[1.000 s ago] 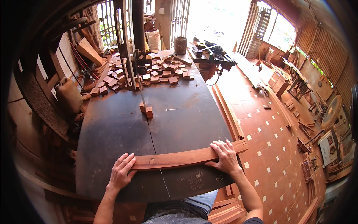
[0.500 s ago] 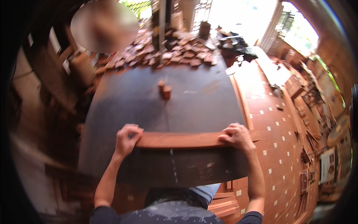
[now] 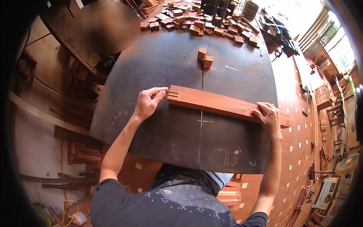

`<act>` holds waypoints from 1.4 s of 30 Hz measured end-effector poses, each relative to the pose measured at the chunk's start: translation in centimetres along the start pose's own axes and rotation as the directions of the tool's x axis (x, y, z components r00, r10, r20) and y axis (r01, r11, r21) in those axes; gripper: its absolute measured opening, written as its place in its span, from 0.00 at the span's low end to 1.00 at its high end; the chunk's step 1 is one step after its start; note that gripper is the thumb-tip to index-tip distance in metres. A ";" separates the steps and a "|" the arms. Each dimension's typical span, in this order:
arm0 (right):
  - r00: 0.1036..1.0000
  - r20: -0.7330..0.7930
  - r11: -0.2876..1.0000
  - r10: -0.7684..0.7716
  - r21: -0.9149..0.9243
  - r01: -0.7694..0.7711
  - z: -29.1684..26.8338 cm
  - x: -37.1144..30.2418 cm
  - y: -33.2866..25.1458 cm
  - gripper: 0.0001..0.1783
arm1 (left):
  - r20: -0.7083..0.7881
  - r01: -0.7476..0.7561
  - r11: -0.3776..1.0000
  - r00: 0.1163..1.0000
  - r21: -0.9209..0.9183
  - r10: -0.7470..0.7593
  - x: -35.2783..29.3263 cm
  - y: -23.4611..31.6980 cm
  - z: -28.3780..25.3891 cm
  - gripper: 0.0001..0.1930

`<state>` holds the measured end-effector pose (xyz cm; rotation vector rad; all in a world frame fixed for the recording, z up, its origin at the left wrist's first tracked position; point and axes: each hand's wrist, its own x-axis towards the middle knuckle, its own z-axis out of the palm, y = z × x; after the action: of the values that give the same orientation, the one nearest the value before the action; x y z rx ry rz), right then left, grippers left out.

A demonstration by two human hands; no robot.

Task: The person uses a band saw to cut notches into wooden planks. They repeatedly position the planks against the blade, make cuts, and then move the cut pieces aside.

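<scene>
A reddish-brown wooden beam (image 3: 215,101) lies slantwise across the dark table top (image 3: 170,140), its right end nearer me. Narrow slots are cut into both of its ends. My right hand (image 3: 269,117) grips it close to the right end, thumb on the near side and fingers over the top. At the left end my left hand (image 3: 148,103) has its fingers curled and pinched together, the tips right against the beam's corner. What lies between those fingertips, if anything, I cannot make out. Beyond the beam, two small wooden blocks (image 3: 208,61) stand by the table's centre slit.
Many cut wooden blocks (image 3: 196,28) are heaped at the table's far end. Dark tools (image 3: 278,34) lie at the far right. Wooden strips (image 3: 228,196) rest below the near edge. A tiled floor (image 3: 291,151) runs along the right. A blurred patch covers the upper left.
The beam has gone from level to slanted, its left end now farther away. My left hand has shifted from gripping that end to a pinch at its corner. The view has also shifted.
</scene>
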<state>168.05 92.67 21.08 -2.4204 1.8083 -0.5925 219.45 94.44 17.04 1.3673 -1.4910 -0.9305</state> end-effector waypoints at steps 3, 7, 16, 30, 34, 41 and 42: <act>0.982 -0.185 1.000 0.020 -0.001 -0.020 0.1 -0.8 -0.6 0.23 | -0.040 -0.020 0.999 0.999 -0.045 0.018 -0.9 -0.9 -0.5 0.14; 0.917 -0.359 0.984 0.176 0.070 -0.162 -0.7 -2.4 0.2 0.19 | -0.043 -0.005 0.994 0.999 0.107 0.009 -1.9 -0.7 -1.9 0.13; 0.808 -0.373 0.890 0.456 0.185 -0.417 -2.2 -7.5 3.2 0.18 | -0.061 -0.081 0.985 0.994 0.149 0.091 -2.5 -0.5 -2.1 0.14; 0.934 -0.348 0.985 0.086 -0.113 -0.132 3.0 -6.2 -6.1 0.38 | -0.031 -0.310 0.893 0.941 0.326 0.337 -1.2 1.3 0.8 0.10; 0.954 -0.299 0.986 0.024 -0.150 -0.072 6.8 -3.3 -10.4 0.52 | -0.040 -0.367 0.870 0.915 0.329 0.401 -0.9 0.2 0.8 0.07; 0.967 -0.238 0.996 0.088 0.016 -0.086 6.8 2.3 -8.8 0.51 | -0.091 -0.342 0.904 0.923 0.256 0.375 0.4 -0.1 2.8 0.04; 0.972 -0.220 0.996 0.086 0.005 -0.087 6.7 3.3 -7.8 0.51 | -0.091 -0.341 0.903 0.923 0.261 0.375 1.2 0.1 3.5 0.04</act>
<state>178.18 90.75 17.91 -2.3444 1.9859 -0.8801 216.08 93.10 16.16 1.2356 -1.7134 -0.4217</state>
